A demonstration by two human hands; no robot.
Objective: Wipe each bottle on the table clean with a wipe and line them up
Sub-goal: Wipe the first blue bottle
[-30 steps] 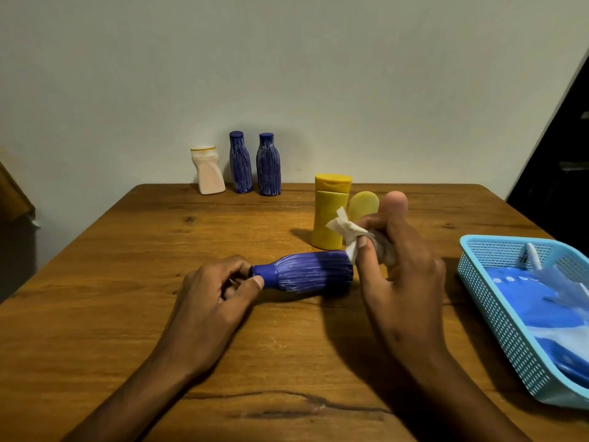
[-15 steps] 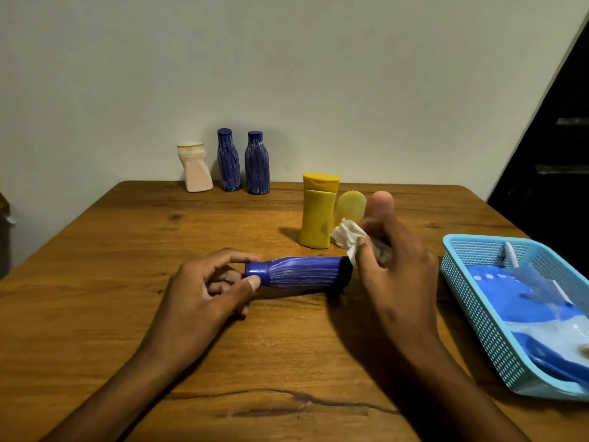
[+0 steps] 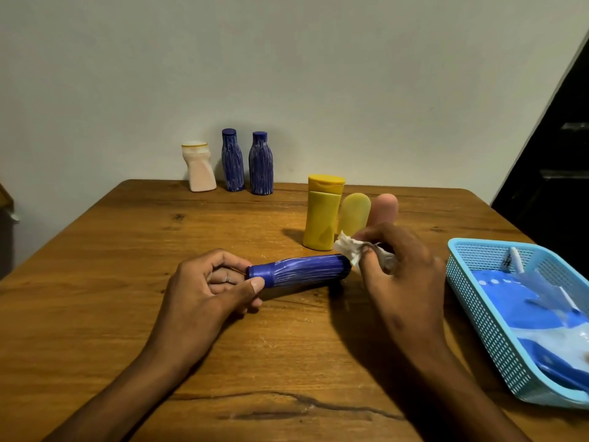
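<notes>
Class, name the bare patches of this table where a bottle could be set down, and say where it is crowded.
Bare: the left side of the table, and the back edge right of the two upright blue bottles. Crowded: centre, around the yellow bottle and both hands; the basket fills the right.

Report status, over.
Left hand pinching blue bottle by its cap. Right hand presses wipe to its base. Nothing in the way.
</notes>
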